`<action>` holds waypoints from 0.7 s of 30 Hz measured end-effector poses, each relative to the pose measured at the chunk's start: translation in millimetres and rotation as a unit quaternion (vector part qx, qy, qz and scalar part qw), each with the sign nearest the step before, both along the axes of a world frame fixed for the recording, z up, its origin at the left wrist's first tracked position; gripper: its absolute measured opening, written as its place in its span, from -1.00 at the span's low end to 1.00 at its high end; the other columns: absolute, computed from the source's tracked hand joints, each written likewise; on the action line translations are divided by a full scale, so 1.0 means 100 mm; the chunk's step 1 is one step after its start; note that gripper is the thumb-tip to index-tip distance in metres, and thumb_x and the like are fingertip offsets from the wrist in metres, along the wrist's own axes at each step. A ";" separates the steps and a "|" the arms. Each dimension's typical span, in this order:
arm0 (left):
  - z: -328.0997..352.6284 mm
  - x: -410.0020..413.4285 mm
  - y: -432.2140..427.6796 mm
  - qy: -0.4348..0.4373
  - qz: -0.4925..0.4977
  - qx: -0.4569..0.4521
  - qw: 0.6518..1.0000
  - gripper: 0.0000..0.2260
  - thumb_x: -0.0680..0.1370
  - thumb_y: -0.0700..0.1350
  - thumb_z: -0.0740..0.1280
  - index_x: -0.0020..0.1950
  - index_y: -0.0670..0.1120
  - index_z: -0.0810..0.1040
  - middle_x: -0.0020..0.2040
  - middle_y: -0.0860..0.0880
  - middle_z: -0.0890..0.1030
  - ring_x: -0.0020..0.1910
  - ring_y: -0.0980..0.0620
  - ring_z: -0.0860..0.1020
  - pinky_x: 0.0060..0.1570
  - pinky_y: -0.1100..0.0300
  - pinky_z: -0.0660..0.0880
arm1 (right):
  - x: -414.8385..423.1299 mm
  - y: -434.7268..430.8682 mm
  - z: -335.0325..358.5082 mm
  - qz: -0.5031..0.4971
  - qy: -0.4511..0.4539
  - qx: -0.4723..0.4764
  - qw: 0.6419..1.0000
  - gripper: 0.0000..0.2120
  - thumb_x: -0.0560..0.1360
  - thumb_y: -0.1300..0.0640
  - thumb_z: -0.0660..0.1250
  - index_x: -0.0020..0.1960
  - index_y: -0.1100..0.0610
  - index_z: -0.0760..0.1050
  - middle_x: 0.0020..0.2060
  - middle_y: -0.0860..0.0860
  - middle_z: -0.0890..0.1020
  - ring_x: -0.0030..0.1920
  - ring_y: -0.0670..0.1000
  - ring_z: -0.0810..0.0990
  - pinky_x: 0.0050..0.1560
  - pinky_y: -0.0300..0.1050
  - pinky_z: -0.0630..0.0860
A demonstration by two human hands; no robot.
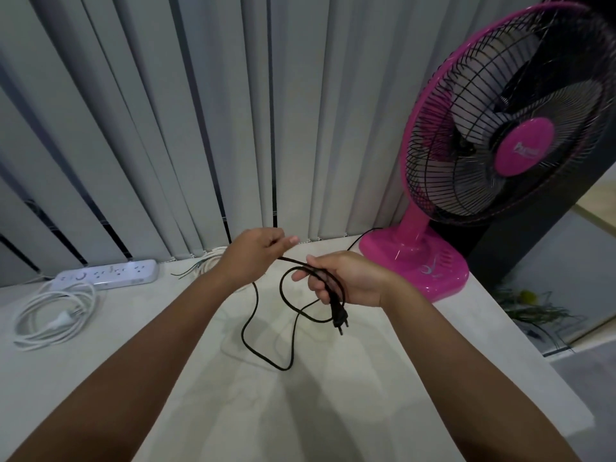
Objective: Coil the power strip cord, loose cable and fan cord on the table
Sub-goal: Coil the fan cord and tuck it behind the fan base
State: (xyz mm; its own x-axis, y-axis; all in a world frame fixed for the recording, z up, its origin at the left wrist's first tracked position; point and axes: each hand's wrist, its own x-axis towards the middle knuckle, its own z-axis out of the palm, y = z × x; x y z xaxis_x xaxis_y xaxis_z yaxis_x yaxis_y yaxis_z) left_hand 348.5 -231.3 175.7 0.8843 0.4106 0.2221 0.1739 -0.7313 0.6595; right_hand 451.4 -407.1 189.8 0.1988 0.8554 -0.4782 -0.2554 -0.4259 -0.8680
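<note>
- Presently, the right hand (346,278) curls its fingers round a loop of thin black fan cord (253,315); the two-pin plug (340,320) hangs below the fist.
- Left hand (256,251) pinches the same cord above the pale matte table (200,378).
- Glossy pink fan (420,258) stands rear right.
- White power strip (106,273) lies at left, its power strip cord (50,321) coiled alongside.
- Pale loose cable (208,261) lies behind the left wrist.

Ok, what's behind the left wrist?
A pale loose cable on the table, against the blinds, bare wire ends pointing left. The left hand, pinching the fan cord, and its wrist cover the rest, so its coiling cannot be judged.
</note>
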 end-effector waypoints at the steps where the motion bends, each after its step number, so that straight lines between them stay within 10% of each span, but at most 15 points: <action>1: -0.02 0.02 -0.06 -0.001 -0.001 0.006 1.000 -0.55 0.53 0.22 0.23 -0.42 -0.05 0.29 -0.53 0.06 0.29 -0.52 0.13 0.27 -0.42 0.16 0.23 | -0.01 -0.01 0.00 -0.005 0.007 -0.002 1.000 -0.64 0.64 0.01 0.09 0.02 0.23 0.57 -0.46 -0.04 0.41 -0.48 -0.05 0.37 -0.37 -0.21 0.31; 7: -0.10 0.04 -0.26 -0.025 0.047 -0.014 0.998 -0.48 0.57 0.25 0.11 -0.34 -0.17 0.35 -0.45 -0.02 0.41 -0.43 0.02 0.36 -0.35 0.09 0.31 | 0.00 -0.08 0.02 -0.080 0.120 0.046 0.988 -0.73 0.64 0.09 0.09 -0.13 0.17 0.45 -0.55 -0.12 0.22 -0.60 -0.16 0.15 -0.57 -0.32 0.12; 13: -0.53 -0.08 -0.45 -0.062 0.118 -0.186 0.973 -0.35 0.50 0.41 -0.05 -0.39 -0.09 0.43 -0.56 0.06 0.41 -0.52 0.13 0.37 -0.37 0.18 0.32 | 0.17 -0.16 0.24 -0.176 0.342 0.202 0.901 -0.78 0.59 0.14 0.09 -0.21 0.14 0.37 -0.61 -0.09 0.23 -0.64 -0.15 0.08 -0.60 -0.33 0.06; 21: -1.23 -0.17 -0.98 0.125 0.065 -0.326 0.935 -0.68 0.56 0.20 0.20 -0.18 -0.03 0.46 -0.42 0.01 0.52 -0.48 0.11 0.43 -0.35 0.17 0.41 | 0.51 -0.05 0.41 -0.404 0.070 0.268 0.872 -0.69 0.65 0.11 0.05 -0.24 0.08 0.37 -0.58 -0.11 0.29 -0.55 -0.12 0.25 -0.50 -0.27 0.22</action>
